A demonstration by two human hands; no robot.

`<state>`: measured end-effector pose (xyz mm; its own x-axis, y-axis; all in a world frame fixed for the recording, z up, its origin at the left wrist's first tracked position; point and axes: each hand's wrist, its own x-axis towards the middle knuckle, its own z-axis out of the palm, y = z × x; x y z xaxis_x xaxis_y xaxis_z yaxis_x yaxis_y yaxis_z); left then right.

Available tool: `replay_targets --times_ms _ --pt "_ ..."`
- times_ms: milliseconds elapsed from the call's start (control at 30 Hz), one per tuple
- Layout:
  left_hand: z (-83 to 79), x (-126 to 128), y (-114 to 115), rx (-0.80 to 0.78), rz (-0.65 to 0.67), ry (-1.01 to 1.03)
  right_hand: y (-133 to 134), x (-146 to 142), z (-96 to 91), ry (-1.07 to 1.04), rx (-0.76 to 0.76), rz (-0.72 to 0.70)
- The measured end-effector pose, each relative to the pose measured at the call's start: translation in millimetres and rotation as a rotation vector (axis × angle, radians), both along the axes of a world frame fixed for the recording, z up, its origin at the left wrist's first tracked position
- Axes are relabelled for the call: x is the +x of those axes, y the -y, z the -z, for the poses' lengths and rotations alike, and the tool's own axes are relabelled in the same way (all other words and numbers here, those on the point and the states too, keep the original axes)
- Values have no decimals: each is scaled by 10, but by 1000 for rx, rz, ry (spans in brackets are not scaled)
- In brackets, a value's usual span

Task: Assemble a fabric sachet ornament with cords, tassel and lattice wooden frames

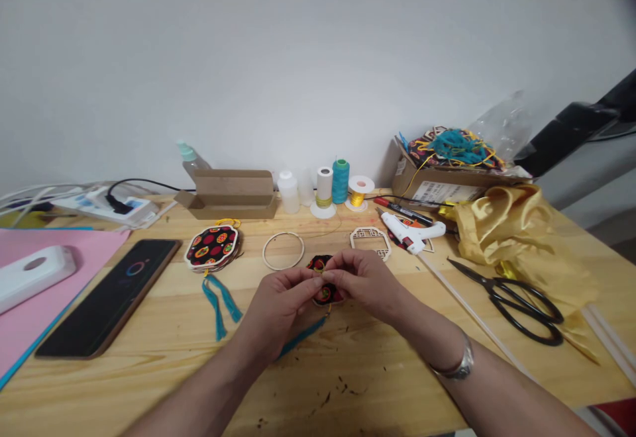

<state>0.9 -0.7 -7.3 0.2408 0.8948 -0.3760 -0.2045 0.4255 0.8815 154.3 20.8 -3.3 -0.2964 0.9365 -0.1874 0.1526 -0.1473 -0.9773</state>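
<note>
My left hand and my right hand meet at the middle of the table, thumbs and forefingers pinched together fingertip to fingertip. What is pinched between them is too small to make out. Right beneath the fingertips is a black, red and green patterned fabric pendant, partly covered by both hands. From its lower edge a teal tassel runs down to the left. A wooden ring lies just beyond my left hand, and a wooden lattice frame beyond my right.
Left are a stack of patterned pendants and a phone. Thread spools and a cardboard box stand along the wall. A glue gun, black scissors and gold cloth lie right.
</note>
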Motion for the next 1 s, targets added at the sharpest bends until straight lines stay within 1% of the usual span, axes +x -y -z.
replay_targets --times_ms 100,167,300,400,533,633,733,900,1000 --pt "2 13 -6 14 -11 -48 1 20 19 112 114 -10" --pt "11 16 -9 37 -20 -104 4 26 8 159 156 -21" --pt "16 5 1 79 -18 -179 10 27 -45 233 204 -65" --pt "-9 3 10 94 -15 -202 14 27 -75 280 217 -98" --pt "-39 16 -2 80 -20 -188 16 28 -88 317 206 -121" --pt "-28 16 -12 93 -16 -186 14 27 -86 323 196 -130" --pt "-9 5 -14 98 -10 -183 13 23 -69 318 208 -109" --pt "-44 3 -17 118 -6 -214 23 8 -22 214 150 -64" --pt "-58 3 -19 128 25 -165 34 -4 -22 116 79 -64"
